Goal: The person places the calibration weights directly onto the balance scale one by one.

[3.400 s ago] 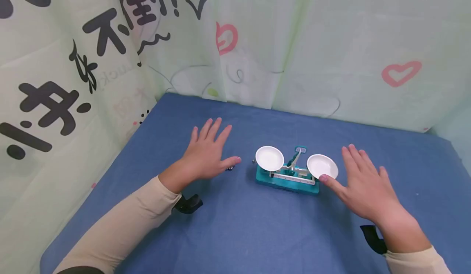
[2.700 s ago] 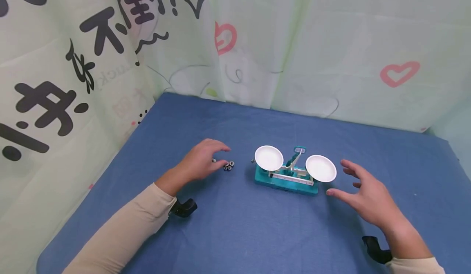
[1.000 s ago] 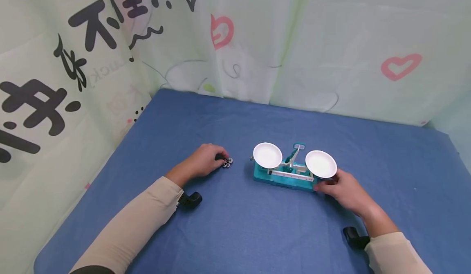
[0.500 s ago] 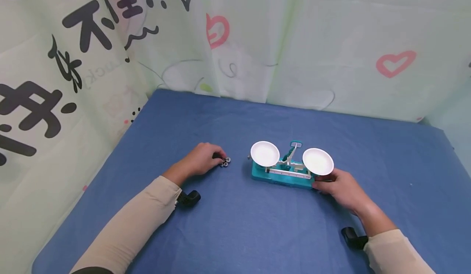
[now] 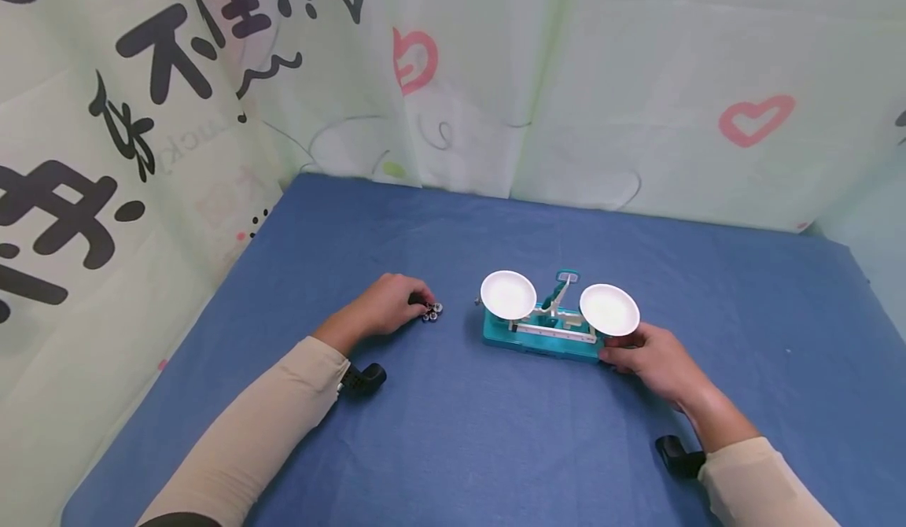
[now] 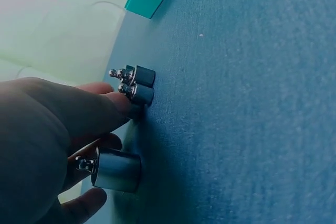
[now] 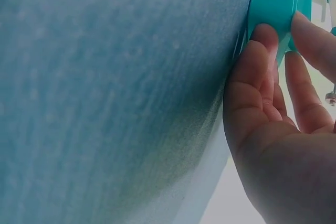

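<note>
A small teal balance scale (image 5: 541,341) with two white pans stands on the blue cloth. My right hand (image 5: 658,362) grips the right end of its base, with the thumb at the near side and the fingers curled round the end in the right wrist view. To the left of the scale, my left hand (image 5: 389,304) is down at a cluster of small metal weights (image 6: 143,94). Its thumb and fingers are curled in at one of them, which is mostly hidden behind the thumb tip. A larger cylindrical weight (image 6: 118,170) with a knob stands beside the other fingers.
The blue cloth-covered table (image 5: 453,433) reaches back to a pale printed curtain (image 5: 623,79), which also runs along the left side. Black wrist mounts (image 5: 364,380) hang below both forearms.
Both hands were spread open above the table; the left has come down to the weights, fingers curled in, and the right has taken hold of the scale's base. Over the last second they barely move.
</note>
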Available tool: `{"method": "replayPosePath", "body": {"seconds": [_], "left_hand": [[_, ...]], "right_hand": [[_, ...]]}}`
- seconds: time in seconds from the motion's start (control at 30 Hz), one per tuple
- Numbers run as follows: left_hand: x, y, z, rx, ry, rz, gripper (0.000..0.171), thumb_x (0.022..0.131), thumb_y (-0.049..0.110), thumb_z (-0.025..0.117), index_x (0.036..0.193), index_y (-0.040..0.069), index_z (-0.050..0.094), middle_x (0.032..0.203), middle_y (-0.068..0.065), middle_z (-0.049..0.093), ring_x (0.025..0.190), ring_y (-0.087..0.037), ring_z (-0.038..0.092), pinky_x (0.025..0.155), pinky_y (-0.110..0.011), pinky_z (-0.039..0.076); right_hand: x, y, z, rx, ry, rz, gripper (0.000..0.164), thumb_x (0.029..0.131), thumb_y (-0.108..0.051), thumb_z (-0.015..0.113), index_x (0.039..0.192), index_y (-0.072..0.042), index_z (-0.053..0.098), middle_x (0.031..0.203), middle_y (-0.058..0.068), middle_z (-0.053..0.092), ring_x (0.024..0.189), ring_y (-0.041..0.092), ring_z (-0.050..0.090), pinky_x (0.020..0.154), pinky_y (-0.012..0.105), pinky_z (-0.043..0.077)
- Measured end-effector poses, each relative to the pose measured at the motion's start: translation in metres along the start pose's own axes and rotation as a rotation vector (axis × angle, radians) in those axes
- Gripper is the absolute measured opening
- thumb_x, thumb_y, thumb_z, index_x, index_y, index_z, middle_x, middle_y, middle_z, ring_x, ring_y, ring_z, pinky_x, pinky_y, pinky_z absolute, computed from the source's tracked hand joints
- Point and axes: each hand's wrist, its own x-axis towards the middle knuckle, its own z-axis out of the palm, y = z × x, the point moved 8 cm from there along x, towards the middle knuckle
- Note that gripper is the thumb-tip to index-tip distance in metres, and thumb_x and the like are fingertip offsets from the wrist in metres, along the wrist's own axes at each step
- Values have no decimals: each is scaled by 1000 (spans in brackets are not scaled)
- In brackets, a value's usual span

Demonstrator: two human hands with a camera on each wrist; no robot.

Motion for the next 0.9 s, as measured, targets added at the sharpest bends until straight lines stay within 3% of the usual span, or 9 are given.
{"method": "replayPosePath", "body": {"seconds": [0.27,0.57,0.9], "left_hand": [[-3,5,-17,-24,81,-6,17,98,14,67,113,11,73,111,-3,70,112,-24,60,98,-44,45],[-9,43,-42,-56,155,91,16,97,16,68,111,12,74,108,0,70,112,-27,58,101,-45,41],[-13,76,-53,-103,185,186,16,96,18,69,110,12,74,106,3,70,107,-21,59,97,-42,44]], "right_hand": [[-2,0,1,2,6,5,34,91,-14,73,112,9,60,103,14,64,83,23,59,71,34,51],[-11,-5,4,-74,56,-1,41,96,-19,66,125,10,61,120,26,63,92,26,63,75,35,53],[-17,-9,2,-221,135,-41,40,96,-25,68,121,6,68,110,21,70,85,24,68,72,37,52]]}}
